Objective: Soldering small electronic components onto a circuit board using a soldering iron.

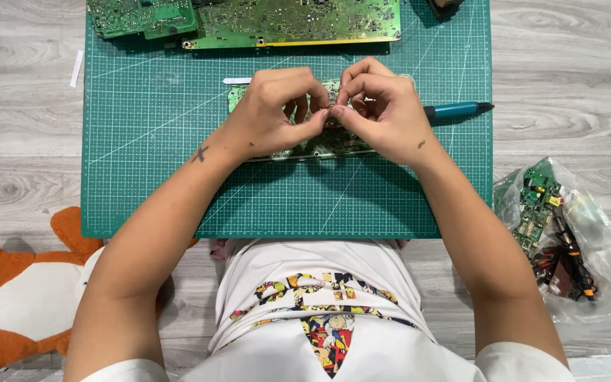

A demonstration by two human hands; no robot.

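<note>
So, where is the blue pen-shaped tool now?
The blue pen-shaped tool lies on the green cutting mat, just beyond the right hand.

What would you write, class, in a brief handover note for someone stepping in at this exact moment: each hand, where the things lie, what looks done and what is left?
Left hand and right hand: both pinched together over the small circuit board on the green cutting mat; what the fingertips pinch is too small to tell.
Blue-handled tool lies on the mat, right of the right hand, untouched.
Larger circuit boards lie at the mat's far edge.
Clear bag of parts sits on the floor to the right.
Done: cannot tell. Left: the small board is in hand, not set aside.
</note>
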